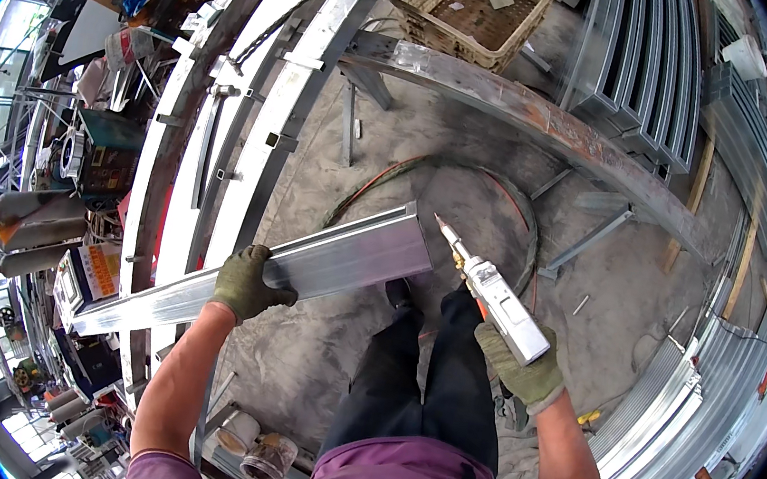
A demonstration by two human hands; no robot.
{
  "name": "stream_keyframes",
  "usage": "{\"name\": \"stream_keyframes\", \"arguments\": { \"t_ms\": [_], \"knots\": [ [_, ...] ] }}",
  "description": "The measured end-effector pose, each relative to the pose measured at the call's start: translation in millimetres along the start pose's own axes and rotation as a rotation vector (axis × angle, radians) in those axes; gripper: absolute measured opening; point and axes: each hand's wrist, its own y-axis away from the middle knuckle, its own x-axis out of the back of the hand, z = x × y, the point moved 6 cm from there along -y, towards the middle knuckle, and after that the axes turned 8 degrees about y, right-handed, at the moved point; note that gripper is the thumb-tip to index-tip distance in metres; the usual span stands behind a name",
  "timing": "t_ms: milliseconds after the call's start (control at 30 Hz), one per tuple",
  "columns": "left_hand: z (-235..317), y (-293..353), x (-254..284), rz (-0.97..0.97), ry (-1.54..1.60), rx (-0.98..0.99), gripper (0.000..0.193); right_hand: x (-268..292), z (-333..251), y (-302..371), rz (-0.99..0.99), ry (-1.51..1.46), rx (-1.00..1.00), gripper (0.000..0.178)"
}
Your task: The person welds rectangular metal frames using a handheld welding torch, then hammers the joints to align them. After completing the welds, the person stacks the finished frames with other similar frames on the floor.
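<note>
My left hand (250, 285), in an olive work glove, grips the upper edge of a long silvery metal profile (343, 257), its thumb spread on the near face. The profile rests across the steel rails on the left, and its nearer end juts out over the floor in front of my legs. My right hand (523, 364), gloved alike, is closed around a white handheld welding gun (509, 310) with a pointed copper-coloured nozzle. That nozzle points up and left, a short way from the profile's end and not touching it. The gun body hides part of my right fingers.
Long steel rails (297, 100) run along the left, and a rusty beam (533, 112) on legs crosses ahead. A hose (431, 161) loops over the floor. A plastic crate (409, 15) stands ahead; stacked metal profiles (633, 79) lie right. Buckets (269, 462) stand at lower left.
</note>
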Motion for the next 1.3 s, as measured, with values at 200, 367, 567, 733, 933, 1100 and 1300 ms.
{"name": "stream_keyframes", "arguments": {
  "t_ms": [200,367,567,733,933,1100,1300],
  "knots": [
    [-8.9,-15.7,22.4,0.204,0.012,0.046,0.085,6.7,-9.6,-34.4,0.023,-0.171,0.014,0.025],
    [-9.5,-26.0,35.1,0.214,-0.026,0.082,0.091,2.8,3.4,-63.3,0.008,-0.179,0.089,0.025],
    [-12.3,-26.8,33.1,0.233,-0.019,0.12,0.092,-10.4,26.3,-85.7,-0.032,-0.257,0.101,0.027],
    [-12.3,-22.3,26.8,0.223,-0.031,0.143,0.093,-15.3,39.2,-96.5,-0.165,-0.384,0.088,0.031],
    [-9.9,-24.8,31.9,0.242,-0.021,0.12,0.093,-20.0,47.6,-103.7,-0.074,-0.347,0.142,0.028],
    [-10.9,-22.9,29.6,0.258,-0.015,0.117,0.095,-26.5,57.8,-102.7,-0.117,-0.43,0.095,0.03],
    [-11.7,-25.4,30.8,0.222,-0.017,0.144,0.097,-21.1,52.5,-105.7,-0.076,-0.398,0.123,0.028]
  ]
}}
